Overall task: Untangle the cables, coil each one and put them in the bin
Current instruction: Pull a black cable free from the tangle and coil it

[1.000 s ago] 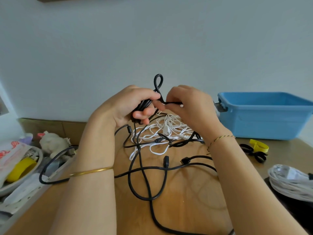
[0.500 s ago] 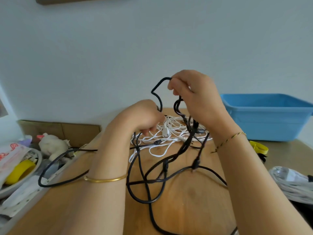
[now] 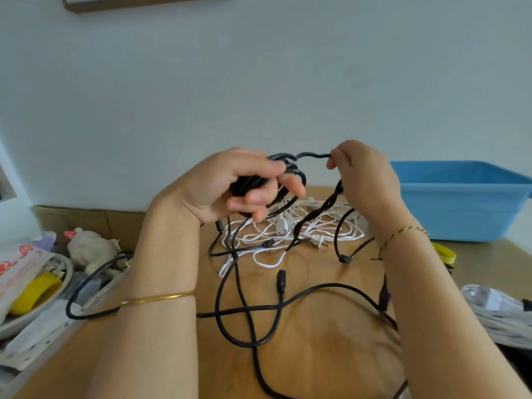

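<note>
Head view: a pale wall fills the upper half, above a wooden tabletop. The blue bin stands at the far right of the tabletop, against the wall, well apart from the hands; what it holds cannot be seen.

Both forearms reach in from below, and the hands are raised over the middle of the tabletop. The left hand has its fingers curled round a bunch of black cable loops. The right hand pinches the same cable between thumb and finger just beside that bunch, with a short span between the two hands. Below the right hand a twisted black strand hangs down to the tabletop. The rest of the black cable sprawls in crossing loops over the wood, one loop running off the left edge.

A white cable lies in a tangle under the hands, beneath the black strands. A wrapped white bundle rests at the right edge. At left, off the tabletop, a bowl holds a yellow roll, with a soft toy behind it. A yellow strap lies near the bin. The left wrist wears a gold bangle, the right a thin bracelet.
</note>
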{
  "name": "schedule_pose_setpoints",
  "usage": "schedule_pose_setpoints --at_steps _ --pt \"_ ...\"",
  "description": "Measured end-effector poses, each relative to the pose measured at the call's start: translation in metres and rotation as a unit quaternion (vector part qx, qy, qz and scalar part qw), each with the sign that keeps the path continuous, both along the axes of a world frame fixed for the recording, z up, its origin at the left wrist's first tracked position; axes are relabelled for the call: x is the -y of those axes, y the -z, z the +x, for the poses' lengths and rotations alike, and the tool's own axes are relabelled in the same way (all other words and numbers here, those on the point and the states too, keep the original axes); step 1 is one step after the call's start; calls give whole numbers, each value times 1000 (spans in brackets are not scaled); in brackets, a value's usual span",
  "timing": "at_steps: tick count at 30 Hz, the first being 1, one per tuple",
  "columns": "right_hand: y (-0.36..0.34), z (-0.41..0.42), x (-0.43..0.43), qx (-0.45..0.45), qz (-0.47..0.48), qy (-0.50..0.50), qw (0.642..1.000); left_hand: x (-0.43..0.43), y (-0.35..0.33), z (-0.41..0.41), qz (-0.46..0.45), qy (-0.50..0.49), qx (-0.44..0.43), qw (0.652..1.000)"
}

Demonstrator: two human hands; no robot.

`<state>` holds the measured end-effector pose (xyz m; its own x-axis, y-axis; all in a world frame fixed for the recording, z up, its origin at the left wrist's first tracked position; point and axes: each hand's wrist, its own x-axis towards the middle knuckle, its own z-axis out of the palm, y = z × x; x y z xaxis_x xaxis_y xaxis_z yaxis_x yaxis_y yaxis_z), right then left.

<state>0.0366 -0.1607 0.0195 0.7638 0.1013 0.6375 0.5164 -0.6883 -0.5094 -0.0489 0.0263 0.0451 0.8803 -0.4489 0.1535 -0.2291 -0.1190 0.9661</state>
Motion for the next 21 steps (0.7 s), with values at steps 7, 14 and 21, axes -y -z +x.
schedule_pose_setpoints --at_steps 7,14,21 --pt "4 -9 -4 -95 1 -204 974 -15 8 19 -354 125 -82 923" --pt "3 -19 -10 -165 -30 -315 934 -6 8 27 -554 -41 -55 830" --pt "-3 -27 -11 -244 -124 -322 906 9 8 33 -587 -133 10 799"
